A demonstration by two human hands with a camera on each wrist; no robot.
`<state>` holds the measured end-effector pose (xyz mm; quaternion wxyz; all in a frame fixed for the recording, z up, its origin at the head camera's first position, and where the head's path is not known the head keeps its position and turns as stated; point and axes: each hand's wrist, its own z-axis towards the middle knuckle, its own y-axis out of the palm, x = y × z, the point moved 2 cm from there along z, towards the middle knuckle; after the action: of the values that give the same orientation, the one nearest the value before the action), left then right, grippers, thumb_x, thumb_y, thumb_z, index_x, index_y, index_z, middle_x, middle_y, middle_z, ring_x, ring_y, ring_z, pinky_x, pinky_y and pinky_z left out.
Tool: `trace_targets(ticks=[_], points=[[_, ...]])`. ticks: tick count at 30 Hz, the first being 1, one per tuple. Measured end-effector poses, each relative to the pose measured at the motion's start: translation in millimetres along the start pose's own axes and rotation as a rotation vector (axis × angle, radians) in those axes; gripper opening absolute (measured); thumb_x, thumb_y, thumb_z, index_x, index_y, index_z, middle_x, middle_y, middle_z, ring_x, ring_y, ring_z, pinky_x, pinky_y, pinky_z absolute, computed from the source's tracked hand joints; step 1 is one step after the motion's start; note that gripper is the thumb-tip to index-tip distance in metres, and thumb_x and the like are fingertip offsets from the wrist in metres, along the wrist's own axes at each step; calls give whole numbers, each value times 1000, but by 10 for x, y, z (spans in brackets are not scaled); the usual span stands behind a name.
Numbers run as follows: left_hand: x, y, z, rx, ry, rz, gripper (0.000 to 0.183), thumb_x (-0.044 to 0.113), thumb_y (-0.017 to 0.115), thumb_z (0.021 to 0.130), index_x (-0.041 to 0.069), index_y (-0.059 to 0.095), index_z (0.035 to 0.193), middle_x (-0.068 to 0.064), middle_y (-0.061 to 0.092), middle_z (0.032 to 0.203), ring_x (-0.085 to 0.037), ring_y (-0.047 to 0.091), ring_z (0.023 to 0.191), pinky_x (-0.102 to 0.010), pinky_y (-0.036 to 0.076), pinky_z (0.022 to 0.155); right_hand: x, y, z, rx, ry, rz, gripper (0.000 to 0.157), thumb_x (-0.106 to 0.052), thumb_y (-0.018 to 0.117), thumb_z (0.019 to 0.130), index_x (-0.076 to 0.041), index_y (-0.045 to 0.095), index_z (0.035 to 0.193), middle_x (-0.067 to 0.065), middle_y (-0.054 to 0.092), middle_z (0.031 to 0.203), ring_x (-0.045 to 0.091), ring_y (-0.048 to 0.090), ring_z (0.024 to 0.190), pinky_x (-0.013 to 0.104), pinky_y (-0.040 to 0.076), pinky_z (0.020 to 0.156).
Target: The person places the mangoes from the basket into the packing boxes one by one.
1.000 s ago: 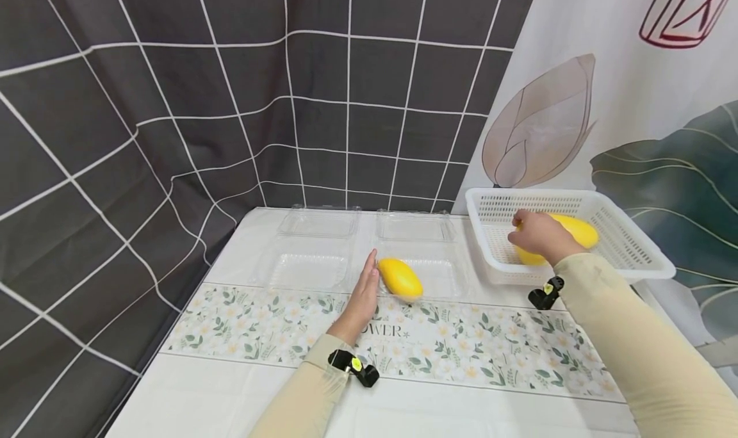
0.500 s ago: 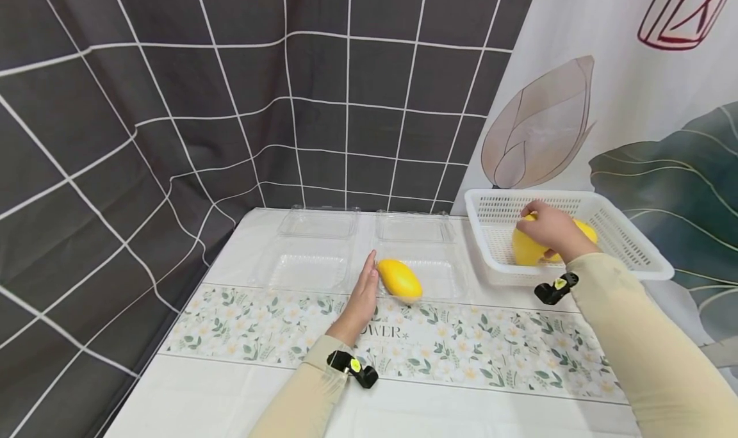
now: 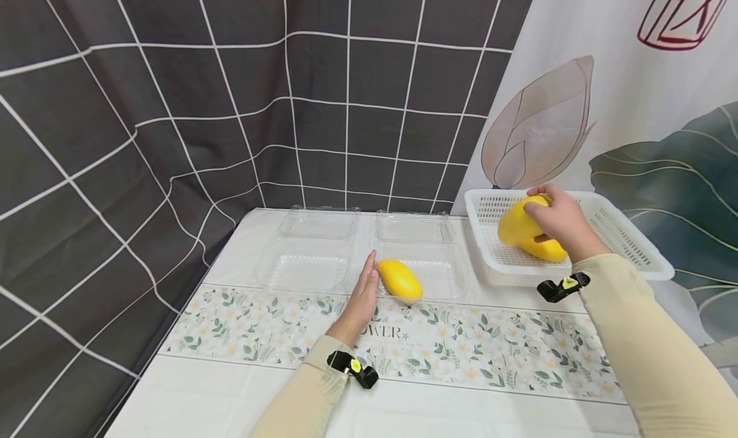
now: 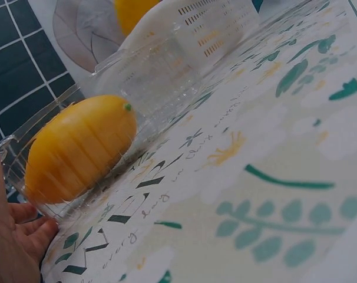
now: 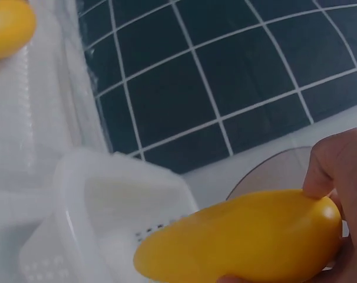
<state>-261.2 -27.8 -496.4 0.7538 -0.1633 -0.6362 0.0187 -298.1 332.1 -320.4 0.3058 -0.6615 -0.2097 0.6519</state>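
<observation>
Over white basket, yellow fruit juts leftward from right grip.

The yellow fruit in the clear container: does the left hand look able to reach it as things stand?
Probably yes. The left hand is close beside the yellow fruit and the lid is open; only the wall of the clear container seems to stand between.

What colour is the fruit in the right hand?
Yellow; the fruit shows best in the right wrist view.
</observation>
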Motion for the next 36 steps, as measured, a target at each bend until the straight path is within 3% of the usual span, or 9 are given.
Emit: trace_targets(ticks=[22,28,36], points=[[-18,8,12,13,-19,36,46,52,12,97,49,1,142,6,12,151,-14,16,136,-44,11,110,-378,171,-211,181,-67,291,40,-26,48,91,-15,37,129,12,37,126,33,49,97,38,55,66],[5,8,-3,13,-17,37,45,48,12,98,48,1,142,7,13,151,-11,16,136,-39,12,110,-433,325,-283,172,-118,392,38,-17,48,89,-13,39,126,9,38,125,32,50,94,42,55,66],[26,8,4,17,-14,35,46,44,12,99,44,1,144,8,12,151,-10,16,136,-38,12,110,-473,682,-377,128,-151,492,39,-10,48,87,-11,42,125,8,38,125,31,50,94,45,55,65]])
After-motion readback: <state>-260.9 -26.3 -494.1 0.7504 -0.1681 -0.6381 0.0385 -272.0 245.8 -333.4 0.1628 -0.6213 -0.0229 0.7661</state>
